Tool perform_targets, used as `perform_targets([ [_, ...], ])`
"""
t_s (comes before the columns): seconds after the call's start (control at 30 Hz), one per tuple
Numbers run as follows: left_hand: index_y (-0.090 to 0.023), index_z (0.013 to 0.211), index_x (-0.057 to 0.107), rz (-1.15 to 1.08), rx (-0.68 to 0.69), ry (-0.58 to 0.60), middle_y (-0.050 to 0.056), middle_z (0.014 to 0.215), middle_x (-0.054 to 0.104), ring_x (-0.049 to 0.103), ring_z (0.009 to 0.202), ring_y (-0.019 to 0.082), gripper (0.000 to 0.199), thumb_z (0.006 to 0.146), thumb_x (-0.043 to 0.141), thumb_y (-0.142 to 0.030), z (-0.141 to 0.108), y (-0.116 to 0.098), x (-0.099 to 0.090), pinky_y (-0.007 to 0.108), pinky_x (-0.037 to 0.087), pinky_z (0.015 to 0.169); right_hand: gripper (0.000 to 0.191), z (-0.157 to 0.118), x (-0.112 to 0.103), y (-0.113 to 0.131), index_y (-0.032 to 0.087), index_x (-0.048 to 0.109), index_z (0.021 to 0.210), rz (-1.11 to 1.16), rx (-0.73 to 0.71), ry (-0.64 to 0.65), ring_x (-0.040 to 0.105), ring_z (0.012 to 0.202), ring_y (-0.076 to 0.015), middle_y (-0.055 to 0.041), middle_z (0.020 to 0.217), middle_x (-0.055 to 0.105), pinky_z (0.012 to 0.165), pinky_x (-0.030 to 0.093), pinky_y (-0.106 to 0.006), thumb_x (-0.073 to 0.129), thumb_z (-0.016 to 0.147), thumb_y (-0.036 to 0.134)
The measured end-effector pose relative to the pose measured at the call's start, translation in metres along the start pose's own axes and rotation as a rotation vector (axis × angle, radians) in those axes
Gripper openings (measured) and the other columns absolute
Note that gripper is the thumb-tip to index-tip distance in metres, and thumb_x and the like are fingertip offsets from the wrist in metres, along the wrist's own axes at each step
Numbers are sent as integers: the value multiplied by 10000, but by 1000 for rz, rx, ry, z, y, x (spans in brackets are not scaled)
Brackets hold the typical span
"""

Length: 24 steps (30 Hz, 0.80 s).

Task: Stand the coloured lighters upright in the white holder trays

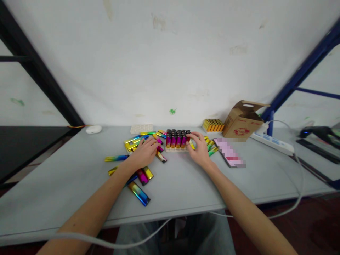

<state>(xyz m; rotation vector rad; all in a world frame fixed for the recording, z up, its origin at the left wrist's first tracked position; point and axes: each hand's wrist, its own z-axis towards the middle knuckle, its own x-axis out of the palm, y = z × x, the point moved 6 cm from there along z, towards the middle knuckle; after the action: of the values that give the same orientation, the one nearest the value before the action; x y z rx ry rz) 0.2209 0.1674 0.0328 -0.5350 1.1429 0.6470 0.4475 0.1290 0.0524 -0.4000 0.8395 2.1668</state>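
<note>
Shiny metallic tubes [139, 193] in yellow, blue and magenta, some with black ends, lie in a loose pile on the left half of the table. My left hand [145, 153] rests over this pile, fingers bent down among the pieces; what they hold, if anything, is hidden. Right of it, several magenta-orange cylinders with black tops [176, 139] stand upright in rows in a white tray [176, 150]. My right hand [198, 148] is at the right side of these rows, thumb and fingers apart, fingertips touching or very near the end cylinders.
Behind stand a white perforated tray [141, 129], a block of orange-yellow cylinders [213, 125] and an open cardboard box [240, 122]. A phone [228, 152], power strip [273, 142] and white case [94, 129] lie on the table [186, 187]. A white cable [300, 177] crosses the front.
</note>
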Motion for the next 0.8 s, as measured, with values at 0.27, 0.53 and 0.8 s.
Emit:
perform_targets([
  [0.27,-255,1187,624,9,-15,63,100,1183,576,471,1182,287,413,858,402,-142,-1,-3,1,573,278,1058,282,0,0,-1,208,641,1090,-5,5,-7,531,1107,-258,-111,1164,563,995,431,-457,545,827,242],
  [0.53,-223,1029,620,-86,-8,45,79,1246,569,407,1268,270,276,887,391,-159,0,-2,-3,567,243,1083,295,0,0,-1,194,631,1103,-6,2,-2,531,1111,-251,-116,1163,563,1002,431,-444,546,823,228],
  [0.8,-218,1101,628,-85,15,85,71,1167,624,502,1184,233,320,908,379,-160,3,-1,0,535,210,1116,286,0,0,-1,196,632,1090,0,0,-6,536,1101,-249,-112,1151,568,995,437,-447,545,820,224],
])
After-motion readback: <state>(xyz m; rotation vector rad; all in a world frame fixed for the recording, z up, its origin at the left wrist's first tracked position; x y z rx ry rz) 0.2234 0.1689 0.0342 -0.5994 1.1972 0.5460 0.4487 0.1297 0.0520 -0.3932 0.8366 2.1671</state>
